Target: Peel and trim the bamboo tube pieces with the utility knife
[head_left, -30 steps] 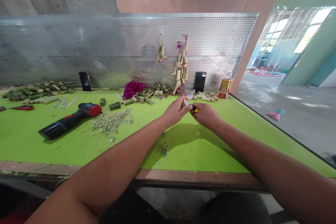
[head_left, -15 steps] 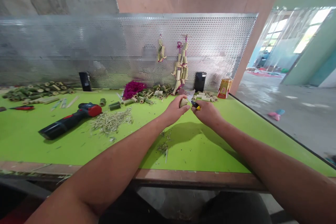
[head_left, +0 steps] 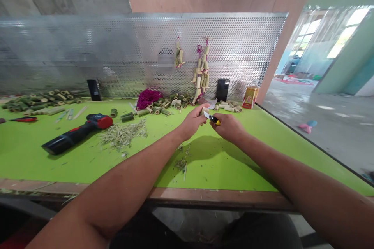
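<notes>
My left hand (head_left: 193, 121) is closed round a short pale bamboo piece (head_left: 203, 111), partly hidden by the fingers, above the green table (head_left: 228, 171). In my right hand (head_left: 229, 125) is a yellow and black utility knife (head_left: 214, 120), its blade pointing left and lying at the bamboo piece. Whether the blade cuts into it cannot be made out. Behind my right hand lie several peeled bamboo pieces (head_left: 229, 106). Small shavings (head_left: 181, 163) are on the table below my hands.
A cordless drill (head_left: 77, 134) lies left, beside a shavings pile (head_left: 124, 134). Green bamboo pieces (head_left: 37, 101), purple string (head_left: 148, 99), two phones and a bottle (head_left: 250, 96) line the back. Bamboo figures (head_left: 201, 72) hang on the perforated metal panel (head_left: 122, 54).
The knife in my right hand has moved slightly left, and its blade now overlaps the bamboo piece. My left hand has turned the piece a little.
</notes>
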### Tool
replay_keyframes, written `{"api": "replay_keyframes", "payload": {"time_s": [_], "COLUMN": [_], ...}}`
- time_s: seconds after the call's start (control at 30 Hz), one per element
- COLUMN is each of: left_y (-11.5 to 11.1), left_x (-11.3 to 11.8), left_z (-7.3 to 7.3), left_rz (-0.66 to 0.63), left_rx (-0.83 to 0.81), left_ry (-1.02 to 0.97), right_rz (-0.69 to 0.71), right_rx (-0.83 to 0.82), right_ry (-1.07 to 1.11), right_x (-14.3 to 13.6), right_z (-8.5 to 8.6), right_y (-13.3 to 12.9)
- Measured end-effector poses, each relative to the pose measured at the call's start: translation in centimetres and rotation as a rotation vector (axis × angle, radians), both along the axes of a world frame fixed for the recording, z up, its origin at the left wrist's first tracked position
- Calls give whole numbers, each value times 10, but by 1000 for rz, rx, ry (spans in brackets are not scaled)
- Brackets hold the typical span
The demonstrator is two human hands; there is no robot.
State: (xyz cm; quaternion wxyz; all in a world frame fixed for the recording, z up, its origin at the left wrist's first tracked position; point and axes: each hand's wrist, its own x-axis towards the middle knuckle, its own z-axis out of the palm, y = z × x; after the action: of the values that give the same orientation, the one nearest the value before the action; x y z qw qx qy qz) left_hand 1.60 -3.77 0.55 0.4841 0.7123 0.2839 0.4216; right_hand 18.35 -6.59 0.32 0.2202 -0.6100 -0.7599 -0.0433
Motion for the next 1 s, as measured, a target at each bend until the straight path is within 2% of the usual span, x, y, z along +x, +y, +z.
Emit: {"api": "replay_keyframes", "payload": {"time_s": [0.2, 0.7, 1.0], "left_y": [-5, -1, -3], "left_x": [1, 2, 1], "left_z": [4, 0, 4], "left_rz": [21, 42, 32], "left_rx": [41, 82, 67], "left_ry": [61, 65, 68], "right_rz": [-70, -88, -69], "right_rx": [-4, -15, -8], "right_ry": [-21, -30, -62], "right_x": [1, 0, 0], "right_z": [0, 3, 2], "right_y": [2, 0, 0]}}
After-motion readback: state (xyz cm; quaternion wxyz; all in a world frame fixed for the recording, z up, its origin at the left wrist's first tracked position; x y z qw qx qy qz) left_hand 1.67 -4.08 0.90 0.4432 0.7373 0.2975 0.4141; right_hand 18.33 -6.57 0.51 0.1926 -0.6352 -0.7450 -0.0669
